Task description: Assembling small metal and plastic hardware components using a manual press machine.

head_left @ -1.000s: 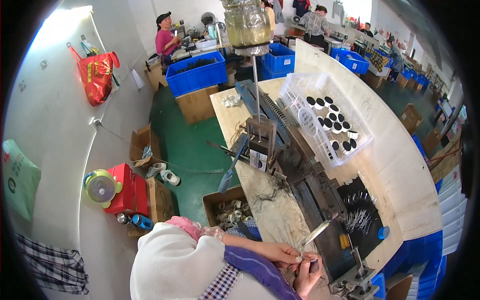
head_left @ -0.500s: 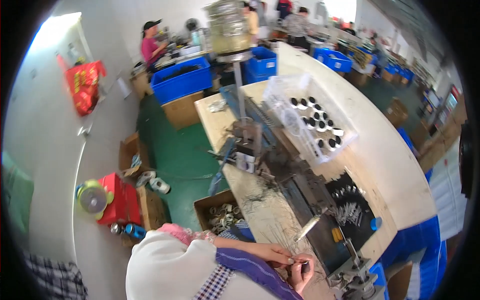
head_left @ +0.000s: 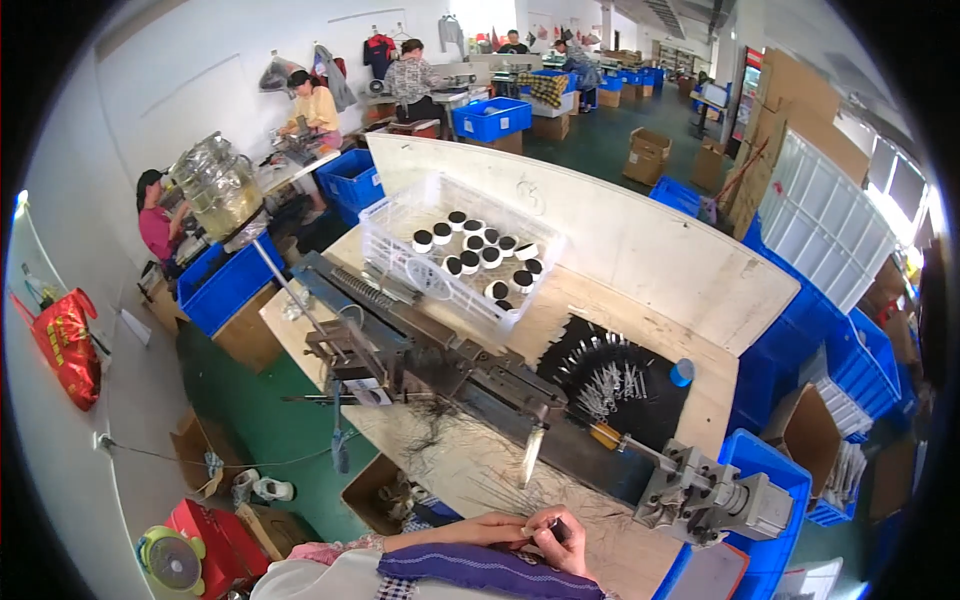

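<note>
we grip small dark piece (head_left: 558,527) in R hand (head_left: 566,545), L hand (head_left: 505,527) just beside, can't tell its hold, both nr front edge of pale wooden bench (head_left: 712,405), strand-strewn room btwn us & long dark-metal machine (head_left: 455,368)

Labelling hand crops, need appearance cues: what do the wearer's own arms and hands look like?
Left hand: no glove; forearm bare up to a pink patterned sleeve. Right hand: no glove. Purple cloth with a pale stitched line shows beside them; can't tell if it's sleeve or apron. No cables visible on either.
</note>
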### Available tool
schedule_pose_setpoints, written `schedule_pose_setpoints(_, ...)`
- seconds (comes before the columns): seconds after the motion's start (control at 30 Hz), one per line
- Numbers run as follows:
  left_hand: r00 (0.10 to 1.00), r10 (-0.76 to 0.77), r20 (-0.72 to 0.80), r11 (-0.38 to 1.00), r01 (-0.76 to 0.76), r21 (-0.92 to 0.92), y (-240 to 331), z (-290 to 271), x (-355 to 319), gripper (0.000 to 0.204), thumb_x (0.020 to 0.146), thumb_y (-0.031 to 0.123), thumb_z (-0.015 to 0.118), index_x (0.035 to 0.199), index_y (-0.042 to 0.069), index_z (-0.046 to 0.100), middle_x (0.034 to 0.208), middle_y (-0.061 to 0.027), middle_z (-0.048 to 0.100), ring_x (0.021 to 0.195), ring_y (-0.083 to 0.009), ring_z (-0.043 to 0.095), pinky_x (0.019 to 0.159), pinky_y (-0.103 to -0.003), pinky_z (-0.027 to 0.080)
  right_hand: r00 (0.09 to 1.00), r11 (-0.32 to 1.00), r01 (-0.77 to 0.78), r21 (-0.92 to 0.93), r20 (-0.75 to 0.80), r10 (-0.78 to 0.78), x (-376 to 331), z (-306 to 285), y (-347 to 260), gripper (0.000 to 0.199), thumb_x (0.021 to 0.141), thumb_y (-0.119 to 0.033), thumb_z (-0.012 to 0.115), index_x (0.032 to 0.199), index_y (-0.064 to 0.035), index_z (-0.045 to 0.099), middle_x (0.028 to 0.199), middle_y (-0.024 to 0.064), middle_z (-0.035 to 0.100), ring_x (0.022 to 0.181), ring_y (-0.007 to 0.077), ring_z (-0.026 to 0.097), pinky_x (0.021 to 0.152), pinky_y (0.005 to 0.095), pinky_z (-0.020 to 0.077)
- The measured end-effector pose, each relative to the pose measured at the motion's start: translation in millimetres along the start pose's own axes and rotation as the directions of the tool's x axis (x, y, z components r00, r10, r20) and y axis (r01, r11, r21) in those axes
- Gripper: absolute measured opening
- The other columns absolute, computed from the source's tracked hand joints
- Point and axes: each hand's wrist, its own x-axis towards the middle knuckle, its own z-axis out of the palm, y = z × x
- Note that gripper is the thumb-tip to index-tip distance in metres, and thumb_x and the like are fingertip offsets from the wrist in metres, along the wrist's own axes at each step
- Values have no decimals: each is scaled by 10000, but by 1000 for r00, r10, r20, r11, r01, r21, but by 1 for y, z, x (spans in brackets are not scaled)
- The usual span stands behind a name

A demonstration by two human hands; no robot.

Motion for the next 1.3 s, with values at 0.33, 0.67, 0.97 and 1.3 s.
schedule_pose_setpoints(0.33, 993, 4, 118, 999, 2, -47, 10, 8, 7, 333, 1011, 356, 434, 1087, 62, 569, 908, 60, 532, 827, -15, 474, 702, -185, 395, 998, 999, 46, 27, -48, -45, 1, 6, -16, 150, 938, -124, 552, 980, 19, 533, 847, 102, 584, 583, 120, 533, 542, 262, 452)
schedule_pose_setpoints(0.67, 769, 600, -221, 750, -444, 491, 12, -21, -12, 267, 1018, 253, 423, 1038, 24, 559, 1091, -32, 470, 908, -92, 505, 844, -275, 420, 917, 662, -55, -747, -300, -262, 31, -16, -80, 100, 829, 7, 636, 928, 8, 649, 891, 85, 678, 765, 117, 615, 676, 255, 492)
schedule_pose_setpoints(0.97, 891, 299, -341, 954, -278, 111, 27, -22, 40, 193, 1007, 231, 433, 950, 88, 550, 897, 2, 496, 827, -83, 499, 680, -244, 441, 929, -169, 170, -971, 215, -303, 97, -43, -105, 163, 772, -50, 593, 934, -31, 610, 844, 95, 551, 810, 279, 587, 649, 372, 508)
schedule_pose_setpoints(1.3, 947, 294, -134, 460, -262, -848, 119, -17, -9, 157, 1004, 207, 438, 925, 88, 504, 849, -28, 451, 417, 4, 293, 328, -168, 214, 944, -266, 180, -947, 243, -224, 103, -56, -99, 98, 756, -78, 620, 836, -40, 578, 784, 81, 536, 773, 243, 602, 610, 357, 519)
